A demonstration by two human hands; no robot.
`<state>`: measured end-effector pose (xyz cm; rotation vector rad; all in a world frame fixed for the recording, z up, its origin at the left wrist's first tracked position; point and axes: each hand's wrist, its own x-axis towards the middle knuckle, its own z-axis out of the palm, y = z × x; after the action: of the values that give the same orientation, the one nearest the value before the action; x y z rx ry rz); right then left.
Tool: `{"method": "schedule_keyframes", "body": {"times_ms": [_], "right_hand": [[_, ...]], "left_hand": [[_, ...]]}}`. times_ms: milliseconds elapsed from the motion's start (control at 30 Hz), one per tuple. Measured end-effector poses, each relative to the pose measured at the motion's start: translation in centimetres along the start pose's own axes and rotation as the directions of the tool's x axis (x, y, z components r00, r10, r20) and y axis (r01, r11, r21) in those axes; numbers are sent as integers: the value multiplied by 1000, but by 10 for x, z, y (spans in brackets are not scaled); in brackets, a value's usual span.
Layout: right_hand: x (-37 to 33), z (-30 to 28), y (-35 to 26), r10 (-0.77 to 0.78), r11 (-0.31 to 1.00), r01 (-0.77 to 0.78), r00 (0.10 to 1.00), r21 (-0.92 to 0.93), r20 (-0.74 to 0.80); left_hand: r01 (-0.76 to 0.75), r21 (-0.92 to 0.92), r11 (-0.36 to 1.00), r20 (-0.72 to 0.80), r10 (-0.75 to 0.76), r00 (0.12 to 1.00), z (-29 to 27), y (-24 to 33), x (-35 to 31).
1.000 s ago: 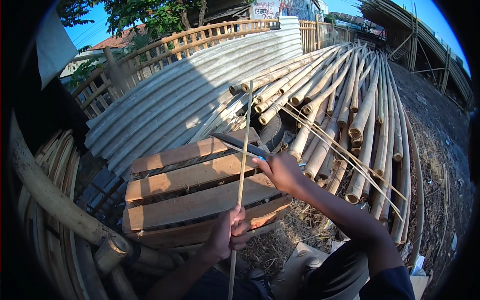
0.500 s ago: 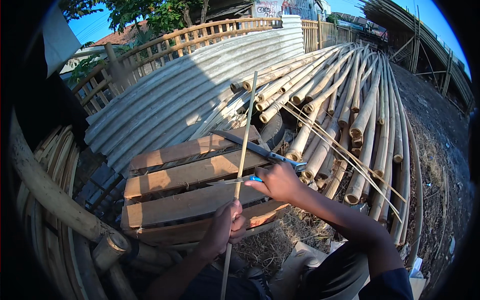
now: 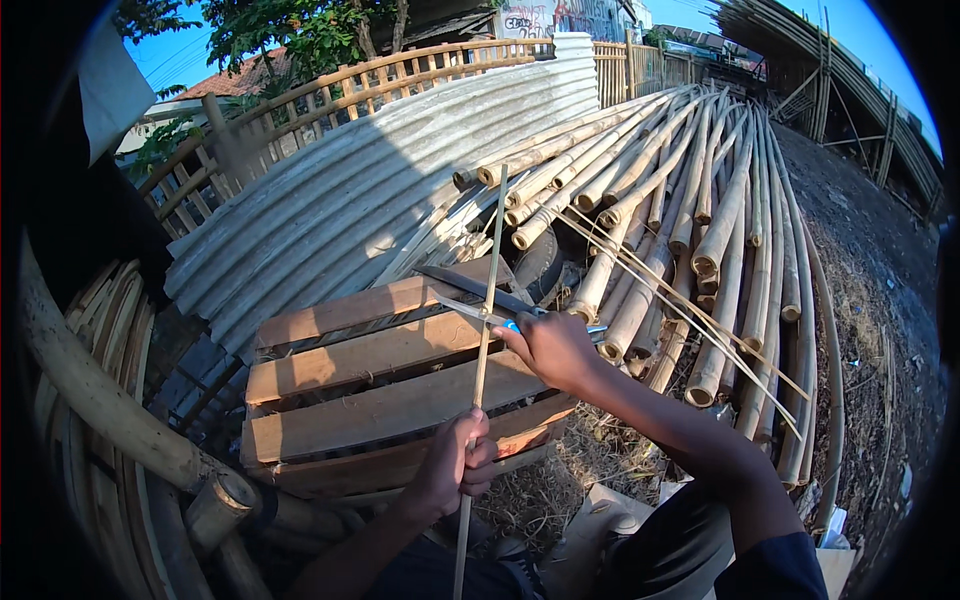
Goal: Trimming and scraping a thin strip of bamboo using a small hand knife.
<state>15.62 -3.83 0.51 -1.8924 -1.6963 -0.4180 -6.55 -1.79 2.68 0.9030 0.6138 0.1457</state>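
Note:
A thin bamboo strip (image 3: 484, 370) stands nearly upright in front of me, its lower part in the closed fist of my left hand (image 3: 455, 462). Higher up, my right hand (image 3: 551, 347) grips a knife (image 3: 466, 310) by its blue handle. The blade points left and lies across the strip, touching it. Behind the strip, a dark long-bladed saw (image 3: 470, 283) rests on a slatted wooden crate (image 3: 390, 420); my right hand covers part of its handle end.
Long bamboo poles (image 3: 720, 245) are piled ahead to the right, with thin strips (image 3: 680, 305) lying over them. Corrugated sheeting (image 3: 330, 210) leans before a bamboo fence (image 3: 400, 72). A thick bamboo pole (image 3: 110, 385) and split bamboo pieces (image 3: 100, 440) stand close on my left.
My right hand and the knife have moved up and away along the strip, and the blade now angles upward to the left. My left hand keeps its grip, slightly lower.

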Motion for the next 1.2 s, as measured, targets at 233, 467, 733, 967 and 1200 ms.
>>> {"method": "schedule_keyframes", "body": {"times_ms": [233,467,733,967,1200], "right_hand": [[42,-40,91,381,913,-386,923,-134,-60],[13,-74,12,112,916,-166,980,366,165],[-36,-43,-48,-78,795,-60,977,604,199],[-37,-27,-50,62,799,-275,922,534,383],[-33,-25,-57,-140,889,0,952,458,272]], "left_hand": [[155,-64,986,155,-143,977,16,-9,-24],[130,-229,965,289,-60,955,-2,-1,-2],[59,-411,910,354,99,930,-17,-7,4],[-142,-433,890,140,222,965,-16,-14,3],[-233,-313,921,-19,240,971,4,-14,-14]]}}
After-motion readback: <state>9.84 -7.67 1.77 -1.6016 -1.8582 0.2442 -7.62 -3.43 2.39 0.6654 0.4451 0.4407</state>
